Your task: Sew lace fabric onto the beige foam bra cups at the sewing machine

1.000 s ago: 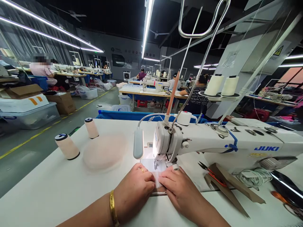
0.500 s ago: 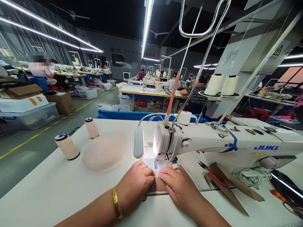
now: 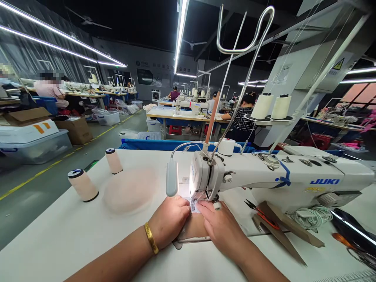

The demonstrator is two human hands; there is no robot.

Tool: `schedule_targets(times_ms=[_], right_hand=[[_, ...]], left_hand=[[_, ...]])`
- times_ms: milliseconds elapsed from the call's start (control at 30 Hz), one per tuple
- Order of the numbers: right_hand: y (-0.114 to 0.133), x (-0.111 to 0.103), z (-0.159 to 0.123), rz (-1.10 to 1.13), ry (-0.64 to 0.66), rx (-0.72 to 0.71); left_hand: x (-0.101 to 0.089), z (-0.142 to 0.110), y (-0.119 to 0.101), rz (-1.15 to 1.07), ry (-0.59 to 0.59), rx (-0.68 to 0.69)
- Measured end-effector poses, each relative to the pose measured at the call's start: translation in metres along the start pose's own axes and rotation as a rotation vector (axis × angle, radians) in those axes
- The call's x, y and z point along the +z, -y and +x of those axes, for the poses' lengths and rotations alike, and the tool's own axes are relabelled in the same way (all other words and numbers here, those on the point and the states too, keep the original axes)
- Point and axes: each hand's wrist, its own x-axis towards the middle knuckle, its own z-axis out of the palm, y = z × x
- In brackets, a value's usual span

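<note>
A small piece of white fabric [image 3: 194, 207] lies under the presser foot of the sewing machine [image 3: 202, 176], brightly lit at the needle. My left hand [image 3: 172, 215] is closed at the fabric's left edge, fingers curled down and thumb side against the foot. From the right, my right hand [image 3: 223, 227] presses its fingers together on the fabric's other edge. Between my wrists a brown panel [image 3: 194, 227] covers the front of the machine bed. My fingers hide most of the fabric. A grey lamp [image 3: 172, 178] hangs just left of the needle.
Two peach thread cones [image 3: 83, 185] stand at the left, beside a blurred pale peach oval patch [image 3: 131, 192]. Right of my hands lie red-handled snips [image 3: 263, 215] on folded brown card [image 3: 289, 227], with a coiled white cable [image 3: 311, 216] behind. Co-workers sit at machines farther off.
Both hands have moved forward toward the needle, drawing the white fabric farther under the foot. More of the brown panel shows between my wrists. The view has shifted slightly.
</note>
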Motion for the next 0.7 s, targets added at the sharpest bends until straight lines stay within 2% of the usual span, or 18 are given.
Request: schedule_targets(times_ms=[100, 167, 300, 400, 467, 533, 700], right_hand=[[-0.001, 0.003, -0.003, 0.012, -0.031, -0.035], [0.0, 0.006, -0.005, 0.038, -0.086, -0.082], [0.011, 0.003, -0.008, 0.164, -0.183, -0.24], [0.025, -0.003, -0.01, 0.247, -0.136, -0.371], [0.031, -0.003, -0.012, 0.289, -0.098, -0.459], [0.031, 0.002, -0.014, 0.304, -0.101, -0.526], [0.023, 0.024, -0.018, 0.306, -0.177, -0.581]], left_hand=[[-0.003, -0.002, 0.0, 0.068, 0.022, -0.082], [-0.008, -0.004, -0.006, 0.121, 0.086, -0.134], [-0.033, -0.007, -0.03, 0.198, 0.314, -0.211], [-0.057, -0.013, -0.043, 0.039, 0.473, -0.222], [-0.068, -0.015, -0.041, -0.009, 0.459, -0.274], [-0.07, -0.017, -0.031, 0.03, 0.374, -0.332], [-0.047, -0.02, 0.0, 0.064, 0.167, -0.336]])
